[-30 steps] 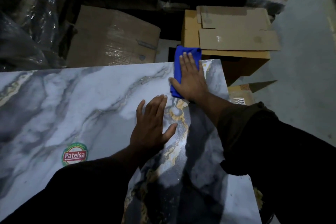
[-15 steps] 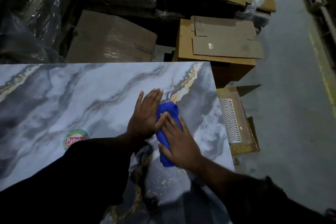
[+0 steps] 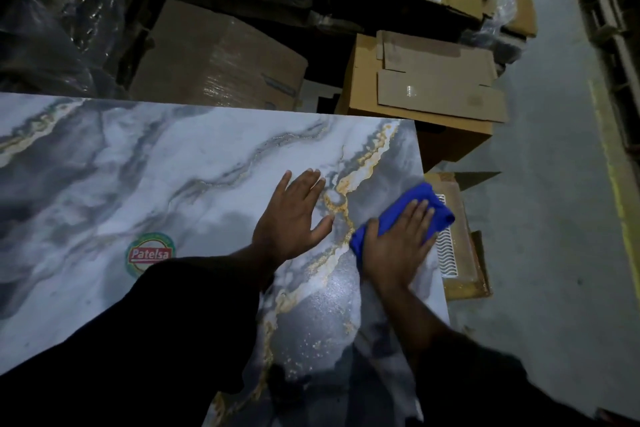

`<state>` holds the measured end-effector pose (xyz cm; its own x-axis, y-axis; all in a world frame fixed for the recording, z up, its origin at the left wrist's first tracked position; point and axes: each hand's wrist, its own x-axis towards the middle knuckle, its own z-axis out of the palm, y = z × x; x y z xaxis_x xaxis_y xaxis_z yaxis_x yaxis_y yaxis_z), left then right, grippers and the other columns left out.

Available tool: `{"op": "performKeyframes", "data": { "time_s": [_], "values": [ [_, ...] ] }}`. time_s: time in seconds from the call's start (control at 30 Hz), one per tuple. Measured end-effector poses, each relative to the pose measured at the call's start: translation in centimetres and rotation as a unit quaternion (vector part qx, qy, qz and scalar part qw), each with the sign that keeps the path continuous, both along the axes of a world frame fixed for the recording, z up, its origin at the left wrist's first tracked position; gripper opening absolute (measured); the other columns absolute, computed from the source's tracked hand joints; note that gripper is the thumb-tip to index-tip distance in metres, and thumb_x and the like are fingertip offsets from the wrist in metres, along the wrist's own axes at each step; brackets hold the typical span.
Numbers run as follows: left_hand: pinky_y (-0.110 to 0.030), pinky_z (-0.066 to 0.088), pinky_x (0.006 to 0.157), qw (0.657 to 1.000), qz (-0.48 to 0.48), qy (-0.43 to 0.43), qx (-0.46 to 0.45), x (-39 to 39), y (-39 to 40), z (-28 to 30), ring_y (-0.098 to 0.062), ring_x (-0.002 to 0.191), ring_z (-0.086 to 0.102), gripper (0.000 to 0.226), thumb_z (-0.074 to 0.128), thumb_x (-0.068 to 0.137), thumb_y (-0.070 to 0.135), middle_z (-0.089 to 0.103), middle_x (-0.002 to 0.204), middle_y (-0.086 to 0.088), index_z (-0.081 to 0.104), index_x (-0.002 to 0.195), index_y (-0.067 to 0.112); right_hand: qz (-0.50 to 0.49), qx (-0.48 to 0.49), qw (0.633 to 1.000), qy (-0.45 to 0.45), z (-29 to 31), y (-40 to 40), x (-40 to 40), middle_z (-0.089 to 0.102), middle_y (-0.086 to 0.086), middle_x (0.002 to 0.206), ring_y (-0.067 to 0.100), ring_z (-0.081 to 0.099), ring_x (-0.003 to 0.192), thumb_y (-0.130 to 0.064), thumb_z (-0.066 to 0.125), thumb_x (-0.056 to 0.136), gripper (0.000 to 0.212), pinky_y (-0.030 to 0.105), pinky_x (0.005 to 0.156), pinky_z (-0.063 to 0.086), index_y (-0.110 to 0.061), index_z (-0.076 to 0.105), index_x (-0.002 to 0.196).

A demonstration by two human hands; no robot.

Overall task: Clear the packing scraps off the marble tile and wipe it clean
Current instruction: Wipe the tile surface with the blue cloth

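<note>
So the marble tile filled the whole left and centre of the frame, grey-white with gold veins, and had a round Patelsa sticker at lower left. Left hand lay flat on the tile near the middle, fingers straight and spread, holding nothing. Just to its right, the right hand pressed a blue cloth down against the tile's right edge, fingers straight on top, part of the cloth hanging past the edge. Stacked cardboard boxes sat at upper right, and a flat carton with a wavy white pattern lay on the concrete floor just beside the tile.
</note>
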<state>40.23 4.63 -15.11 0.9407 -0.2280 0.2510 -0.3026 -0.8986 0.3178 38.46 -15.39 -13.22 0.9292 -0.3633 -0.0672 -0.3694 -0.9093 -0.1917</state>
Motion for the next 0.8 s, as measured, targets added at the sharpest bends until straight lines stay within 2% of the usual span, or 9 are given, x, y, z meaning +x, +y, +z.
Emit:
{"op": "performKeyframes", "data": {
  "time_s": [0.13,0.23,0.37,0.47,0.57,0.63,0.8],
  "values": [
    [-0.047,0.015,0.127,1.000,0.005,0.008,0.011,-0.1,0.0,0.1,-0.018,0.151,0.031,0.071,0.039,0.100,0.059,0.043,0.159,-0.006,0.045,0.152,0.010,0.048,-0.012,0.999,0.008,0.4,1.8,7.7,0.002,0.012,0.170,0.027,-0.002,0.157,-0.060,0.033,0.097,0.088,0.056,0.124,0.008,-0.007,0.004,0.161],
    [-0.046,0.016,0.127,0.999,0.000,-0.003,-0.032,-0.2,0.0,0.4,-0.019,0.153,0.027,0.070,0.043,0.101,0.051,0.037,0.162,-0.008,0.037,0.155,0.008,0.163,-0.026,0.986,0.027,0.8,3.7,10.7,-0.003,0.012,0.170,0.027,-0.005,0.157,-0.059,0.031,0.101,0.084,0.055,0.125,0.004,-0.009,0.000,0.161],
    [-0.048,0.021,0.125,0.996,-0.009,-0.011,-0.092,-0.4,0.3,1.0,-0.022,0.154,0.027,0.067,0.047,0.102,0.041,0.034,0.163,-0.012,0.035,0.155,0.003,0.326,-0.035,0.944,0.029,1.0,5.7,8.5,-0.010,0.007,0.170,0.023,-0.013,0.156,-0.055,0.029,0.102,0.080,0.053,0.125,-0.001,-0.013,-0.004,0.162],
    [-0.049,0.021,0.125,0.995,-0.020,-0.007,-0.101,-0.3,0.5,1.3,-0.023,0.152,0.030,0.065,0.043,0.101,0.041,0.036,0.162,-0.012,0.037,0.154,0.003,0.422,-0.030,0.906,-0.002,0.4,6.0,3.5,-0.002,0.006,0.170,0.021,-0.011,0.156,-0.047,0.035,0.100,0.078,0.054,0.124,0.007,-0.011,0.004,0.162],
    [-0.050,0.019,0.125,0.995,-0.040,0.002,-0.095,-0.4,0.8,1.5,-0.024,0.151,0.032,0.064,0.040,0.101,0.042,0.038,0.161,-0.012,0.039,0.154,0.006,0.396,0.034,0.917,-0.035,0.1,5.1,-1.7,0.006,0.005,0.170,0.017,-0.005,0.157,-0.049,0.040,0.098,0.079,0.053,0.126,0.008,-0.012,0.013,0.162],
    [-0.049,0.019,0.125,0.996,-0.042,0.007,-0.072,-0.5,0.6,1.5,-0.027,0.149,0.036,0.065,0.042,0.100,0.045,0.042,0.158,-0.013,0.044,0.151,0.006,0.355,0.014,0.934,-0.031,-0.2,3.7,-5.3,0.005,0.004,0.170,0.017,-0.006,0.157,-0.055,0.041,0.097,0.083,0.053,0.126,0.007,-0.013,0.011,0.162],
    [-0.050,0.028,0.116,0.999,-0.053,-0.006,-0.002,-0.6,0.3,1.4,-0.023,0.129,0.051,0.063,0.064,0.082,0.063,0.058,0.130,-0.004,0.063,0.126,0.018,0.122,-0.008,0.992,-0.025,-0.5,0.2,-14.1,0.008,0.006,0.170,0.020,-0.001,0.157,-0.055,0.038,0.095,0.084,0.052,0.126,0.009,-0.013,0.009,0.162]
  ]
}}
